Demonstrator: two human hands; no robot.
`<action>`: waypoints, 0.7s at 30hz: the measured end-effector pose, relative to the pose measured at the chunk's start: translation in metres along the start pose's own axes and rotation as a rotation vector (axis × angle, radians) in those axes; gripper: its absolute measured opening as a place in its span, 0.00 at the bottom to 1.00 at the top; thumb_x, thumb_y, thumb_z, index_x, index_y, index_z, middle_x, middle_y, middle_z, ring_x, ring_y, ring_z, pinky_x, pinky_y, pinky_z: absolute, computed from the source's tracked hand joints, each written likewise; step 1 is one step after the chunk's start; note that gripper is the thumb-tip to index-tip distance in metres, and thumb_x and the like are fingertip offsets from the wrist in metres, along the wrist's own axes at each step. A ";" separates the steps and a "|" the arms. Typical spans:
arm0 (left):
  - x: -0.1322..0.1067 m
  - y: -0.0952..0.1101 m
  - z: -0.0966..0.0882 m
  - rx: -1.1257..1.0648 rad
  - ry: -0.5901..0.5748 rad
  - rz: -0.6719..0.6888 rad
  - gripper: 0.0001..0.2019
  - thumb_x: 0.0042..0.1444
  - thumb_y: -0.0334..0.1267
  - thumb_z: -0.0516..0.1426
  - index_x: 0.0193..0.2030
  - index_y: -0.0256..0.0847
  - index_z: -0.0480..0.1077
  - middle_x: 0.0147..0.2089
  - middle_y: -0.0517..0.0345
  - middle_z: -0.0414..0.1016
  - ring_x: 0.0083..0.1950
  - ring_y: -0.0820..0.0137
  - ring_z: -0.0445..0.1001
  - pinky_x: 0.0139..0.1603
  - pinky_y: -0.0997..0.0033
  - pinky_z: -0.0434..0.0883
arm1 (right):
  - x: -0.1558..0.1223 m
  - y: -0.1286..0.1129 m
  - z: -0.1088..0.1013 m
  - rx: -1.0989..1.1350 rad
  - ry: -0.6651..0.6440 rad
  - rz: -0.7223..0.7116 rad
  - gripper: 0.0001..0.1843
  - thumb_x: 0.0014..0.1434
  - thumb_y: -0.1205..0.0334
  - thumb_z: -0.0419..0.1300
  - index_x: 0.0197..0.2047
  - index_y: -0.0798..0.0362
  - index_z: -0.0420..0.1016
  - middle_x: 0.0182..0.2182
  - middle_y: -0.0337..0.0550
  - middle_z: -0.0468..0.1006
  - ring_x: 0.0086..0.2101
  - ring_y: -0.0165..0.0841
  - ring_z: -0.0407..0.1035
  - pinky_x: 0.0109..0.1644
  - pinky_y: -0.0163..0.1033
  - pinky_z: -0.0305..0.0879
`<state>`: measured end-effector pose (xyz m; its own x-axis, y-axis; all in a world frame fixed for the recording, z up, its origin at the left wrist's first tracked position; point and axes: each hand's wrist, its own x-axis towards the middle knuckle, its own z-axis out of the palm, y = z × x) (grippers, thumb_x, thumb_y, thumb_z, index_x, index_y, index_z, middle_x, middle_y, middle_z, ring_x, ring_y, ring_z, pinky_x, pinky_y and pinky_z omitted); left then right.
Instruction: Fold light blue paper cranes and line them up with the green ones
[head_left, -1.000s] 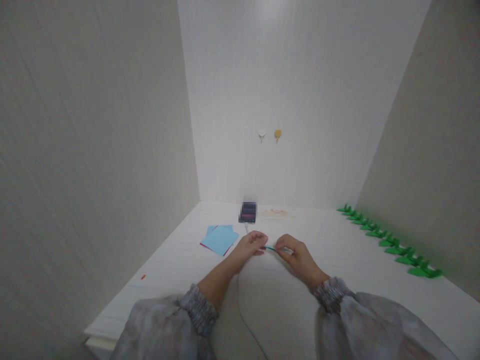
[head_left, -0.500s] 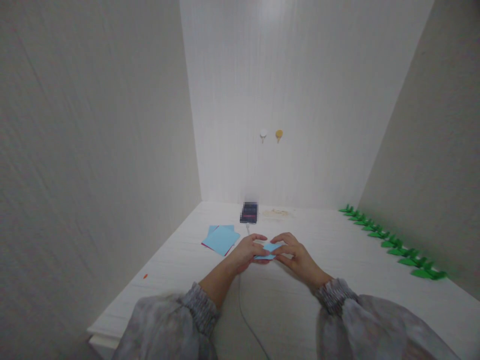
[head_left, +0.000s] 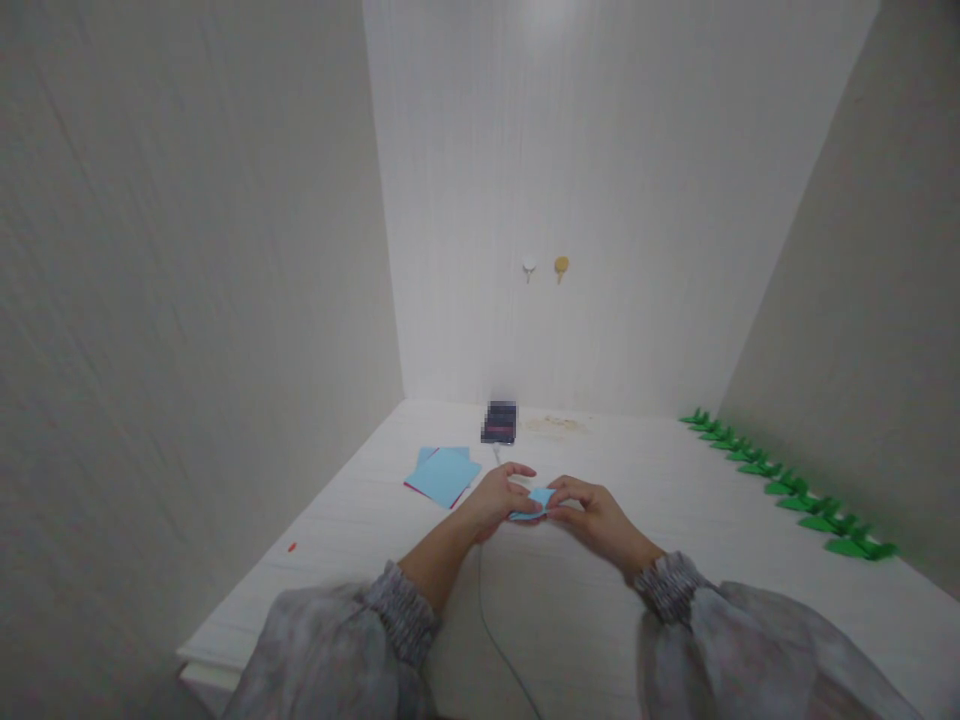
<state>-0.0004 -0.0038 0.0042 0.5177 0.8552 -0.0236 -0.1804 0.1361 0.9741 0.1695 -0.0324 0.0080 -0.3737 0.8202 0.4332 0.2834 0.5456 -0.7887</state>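
Note:
A small folded piece of light blue paper [head_left: 541,497] is between my two hands, low over the white table. My left hand [head_left: 498,502] holds its left side, thumb on top, with the index finger stretched out beyond it. At the paper's right edge my right hand [head_left: 589,512] pinches it between thumb and fingers. Part of the paper is hidden by the fingers. To the left of my left hand lies a loose stack of square blue paper sheets [head_left: 444,476], a red edge showing beneath.
A phone with a blurred screen [head_left: 500,422] stands at the back, a cable [head_left: 484,610] running from it towards me. Several green folded paper shapes [head_left: 787,487] line the right side. A small orange-red scrap [head_left: 292,547] lies near the left edge. Two hooks [head_left: 561,266] are on the wall.
My right fingers have drawn closer together and now pinch the paper's right edge, which looks lifted or bent. My left hand keeps its hold in nearly the same place.

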 end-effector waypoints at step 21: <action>0.001 -0.001 0.000 0.019 -0.062 0.025 0.28 0.31 0.23 0.60 0.43 0.34 0.56 0.23 0.58 0.72 0.23 0.73 0.71 0.29 0.74 0.65 | -0.002 0.016 0.005 0.006 0.123 0.246 0.07 0.42 0.60 0.58 0.22 0.55 0.66 0.18 0.36 0.67 0.20 0.25 0.57 0.22 0.30 0.52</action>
<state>0.0003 -0.0032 0.0036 0.5644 0.8254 0.0145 -0.1788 0.1050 0.9783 0.1706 -0.0258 -0.0075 -0.1846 0.9427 0.2778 0.3465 0.3269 -0.8792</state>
